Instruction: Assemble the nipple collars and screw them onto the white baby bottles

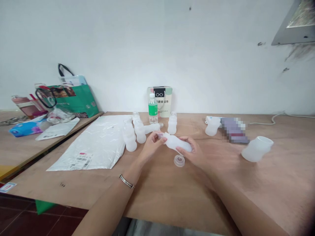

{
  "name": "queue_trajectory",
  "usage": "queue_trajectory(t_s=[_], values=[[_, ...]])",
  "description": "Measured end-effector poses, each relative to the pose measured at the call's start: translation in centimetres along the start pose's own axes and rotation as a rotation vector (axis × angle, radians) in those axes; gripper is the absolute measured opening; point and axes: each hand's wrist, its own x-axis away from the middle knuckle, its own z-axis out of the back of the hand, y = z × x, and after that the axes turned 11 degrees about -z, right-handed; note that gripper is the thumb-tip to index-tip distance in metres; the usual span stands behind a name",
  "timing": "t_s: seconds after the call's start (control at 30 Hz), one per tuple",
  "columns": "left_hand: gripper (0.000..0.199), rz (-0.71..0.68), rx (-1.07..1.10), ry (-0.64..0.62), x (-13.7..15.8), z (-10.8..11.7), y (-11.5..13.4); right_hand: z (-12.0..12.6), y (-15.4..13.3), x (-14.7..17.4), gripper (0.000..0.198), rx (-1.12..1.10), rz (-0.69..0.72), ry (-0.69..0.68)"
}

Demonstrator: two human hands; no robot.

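Note:
My right hand (192, 150) is wrapped round a frosted white bottle (175, 143), which lies tilted with its neck to the left. At that neck, the fingers of my left hand (155, 141) pinch a small clear cap (160, 134). Whether the cap is seated on the bottle I cannot tell. Just below the bottle, a clear round lid (179, 160) lies on the wooden table (167, 193). Several similar frosted bottles with clear tops (129, 136) stand left of my hands, one of them lying on its side. Another bottle (172, 124) stands upright behind my hands.
A white plastic mailer (98, 141) lies at left. A water bottle (153, 111) and a paper bag (165, 101) stand by the wall. Rightward are a small frosted container (213, 127), a blurred purple object (235, 129) and an open frosted container (257, 150). A green bag (80, 101) sits far left.

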Motion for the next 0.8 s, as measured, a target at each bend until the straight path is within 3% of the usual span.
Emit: queue_trajectory(t_s=[0.1, 0.17, 0.23, 0.3, 0.37, 0.43, 0.53, 0.6, 0.8], values=[[0.034, -0.019, 0.038, -0.119, 0.2, -0.3, 1.1, 0.4, -0.2, -0.1, 0.035, -0.175, -0.105, -0.132], [0.038, -0.014, 0.061, -0.137, 0.2, -0.4, 1.4, 0.4, 0.0, -0.2, 0.035, -0.23, -0.093, -0.117], [0.036, -0.013, 0.075, -0.056, 0.2, -0.5, 1.3, 0.2, 0.4, -0.2, 0.035, -0.23, 0.044, -0.022], [0.035, -0.014, 0.095, 0.041, 0.1, -0.5, 0.9, -0.1, 1.0, -0.3, 0.055, -0.164, 0.211, 0.057], [0.035, -0.011, 0.121, 0.083, 0.1, -0.4, 0.6, -0.3, 1.4, -0.3, 0.068, -0.073, 0.276, 0.122], [0.035, -0.007, 0.144, 0.057, 0.1, -0.4, 0.6, -0.3, 1.4, -0.4, 0.063, -0.044, 0.194, 0.147], [0.037, -0.005, 0.17, -0.04, 0.1, -0.4, 0.8, 0.0, 1.0, -0.5, 0.041, -0.13, 0.017, 0.07], [0.039, -0.012, 0.168, -0.062, 0.2, -0.5, 0.8, 0.1, 0.8, -0.4, 0.037, -0.177, -0.037, 0.047], [0.041, 0.095, 0.079, 0.092, 0.4, -1.1, -0.2, -0.8, 0.9, 0.5, 0.038, 0.006, 0.143, 0.224]])
